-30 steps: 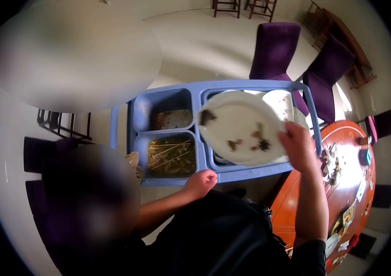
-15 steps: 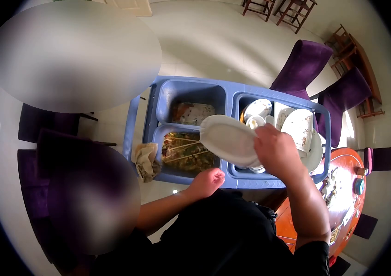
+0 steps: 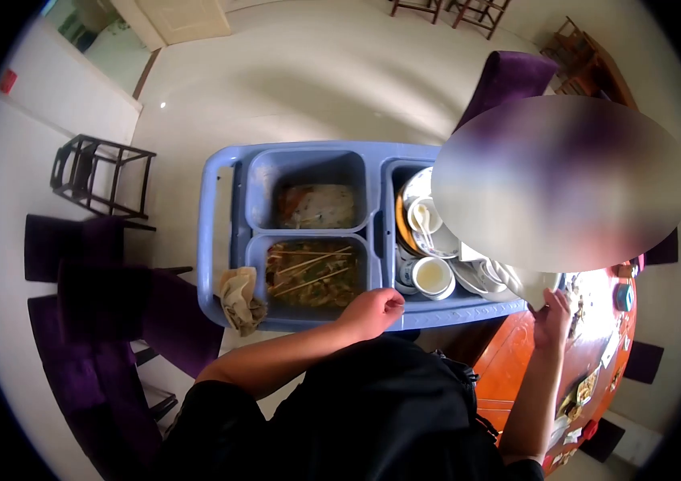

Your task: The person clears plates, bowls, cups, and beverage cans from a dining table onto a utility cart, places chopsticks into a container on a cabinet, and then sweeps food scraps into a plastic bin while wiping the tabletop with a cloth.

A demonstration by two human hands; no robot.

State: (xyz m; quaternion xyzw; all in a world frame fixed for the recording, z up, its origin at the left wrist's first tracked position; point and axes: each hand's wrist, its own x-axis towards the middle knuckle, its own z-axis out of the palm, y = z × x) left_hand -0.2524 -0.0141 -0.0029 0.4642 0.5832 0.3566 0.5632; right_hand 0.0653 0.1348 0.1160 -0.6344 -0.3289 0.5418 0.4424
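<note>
My left hand is curled closed at the near rim of the blue cart, with nothing visible in it. My right hand is at the cart's right end, its fingers closed on the edge of a white plate, partly hidden by a blurred patch. In the cart's right section are a cup with pale yellow liquid, a small bowl with a spoon and stacked dishes. The near-left bin contains food waste and chopsticks; the far-left bin has some scraps at its bottom.
A crumpled tan cloth hangs at the cart's near-left corner. A red-brown table with used dishes and litter stands at the right. Purple chairs are at the left, and another is beyond the cart. A dark chair frame stands farther left.
The right hand has moved from over the cart's right section to its right end. The oval plate is no longer over the bins. The left hand remains closed near the rim; the view has shifted.
</note>
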